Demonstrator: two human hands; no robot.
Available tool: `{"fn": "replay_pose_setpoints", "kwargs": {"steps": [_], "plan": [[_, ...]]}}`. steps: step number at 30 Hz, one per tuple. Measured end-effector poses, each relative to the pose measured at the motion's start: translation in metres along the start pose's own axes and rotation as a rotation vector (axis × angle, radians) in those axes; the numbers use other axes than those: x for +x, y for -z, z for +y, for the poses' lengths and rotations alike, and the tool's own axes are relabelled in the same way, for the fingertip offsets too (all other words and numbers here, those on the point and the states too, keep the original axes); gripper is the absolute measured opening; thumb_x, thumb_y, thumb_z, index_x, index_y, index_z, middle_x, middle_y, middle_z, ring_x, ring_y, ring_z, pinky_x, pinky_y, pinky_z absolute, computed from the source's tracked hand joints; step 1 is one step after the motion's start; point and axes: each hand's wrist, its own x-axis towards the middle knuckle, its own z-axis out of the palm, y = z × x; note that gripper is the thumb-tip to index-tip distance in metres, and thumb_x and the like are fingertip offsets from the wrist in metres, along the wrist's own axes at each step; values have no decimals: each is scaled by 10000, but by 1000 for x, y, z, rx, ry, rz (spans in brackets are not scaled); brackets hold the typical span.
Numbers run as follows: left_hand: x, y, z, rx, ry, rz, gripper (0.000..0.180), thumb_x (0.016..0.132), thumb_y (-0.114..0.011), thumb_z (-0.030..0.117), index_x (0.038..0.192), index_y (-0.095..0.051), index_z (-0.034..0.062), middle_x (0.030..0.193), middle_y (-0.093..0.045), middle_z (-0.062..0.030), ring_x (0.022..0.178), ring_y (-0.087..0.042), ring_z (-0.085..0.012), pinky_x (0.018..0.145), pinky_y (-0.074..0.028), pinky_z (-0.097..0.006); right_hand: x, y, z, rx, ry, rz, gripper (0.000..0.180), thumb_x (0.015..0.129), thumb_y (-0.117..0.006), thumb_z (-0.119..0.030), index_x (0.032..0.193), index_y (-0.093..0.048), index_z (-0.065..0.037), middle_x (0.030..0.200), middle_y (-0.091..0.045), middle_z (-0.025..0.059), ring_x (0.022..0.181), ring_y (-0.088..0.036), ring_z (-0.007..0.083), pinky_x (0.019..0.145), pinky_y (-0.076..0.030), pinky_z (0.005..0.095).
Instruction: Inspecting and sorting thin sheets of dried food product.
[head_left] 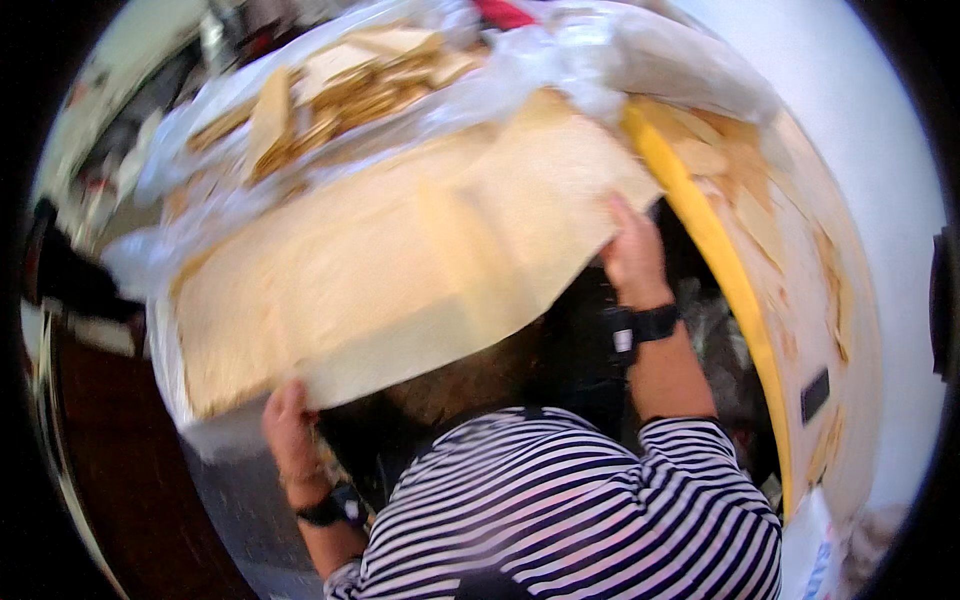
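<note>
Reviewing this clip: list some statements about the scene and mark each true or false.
1. The right hand grips the pale sheet by its edge. True.
2. Only one hand touches it. False: the left hand is at its near edge.
3. Stacked tan pieces lie beyond it. True.
4. The yellow strip is on its left. False: the yellow strip is on its right.
5. The person's shirt is striped. True.

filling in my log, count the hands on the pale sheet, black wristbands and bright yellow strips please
Left hand and right hand on the pale sheet: 2
Black wristbands: 2
Bright yellow strip: 1
Total: 5
</note>
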Motion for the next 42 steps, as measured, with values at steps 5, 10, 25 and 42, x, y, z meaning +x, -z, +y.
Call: {"fn": "replay_pose_setpoints", "kwargs": {"steps": [5,10,25,42], "plan": [[47,72,22,-96,-183,279,338,949,-642,311,1177,-681,65,985,-683,-38,721,-589,-107,537,-381,-222,-24,-39,-26,-164,-82,-1,345,1013,-549,-360,924,-666,-49,763,-683,66,705,-641,124,641,-524,288],[97,111,-10,139,-162,371,508,957,-606,420,1251,-635,6,1066,-660,-116,855,-626,-216,690,-504,-328,-47,-53,6,157,-545,-251,357,990,-584,-338,1110,-640,-6,916,-702,81,716,-678,140,614,-553,262],[89,104,-16,678,-524,696,405,1020,-531,230,1363,-548,15,1216,-658,-178,1092,-645,-272,916,-515,-356,62,273,-132,-1636,-81,134,653,797,-739,-403,1330,-567,-69,1414,-520,185,1279,-508,312,1097,-381,394],[4,-34,59,39,-260,-38,301,1004,-538,188,1241,-624,23,1047,-689,-87,922,-641,-144,732,-493,-236,49,52,-120,-138,-32,-66,249,998,-566,-266,912,-665,-54,682,-599,-24,606,-543,42,530,-422,234]]}}
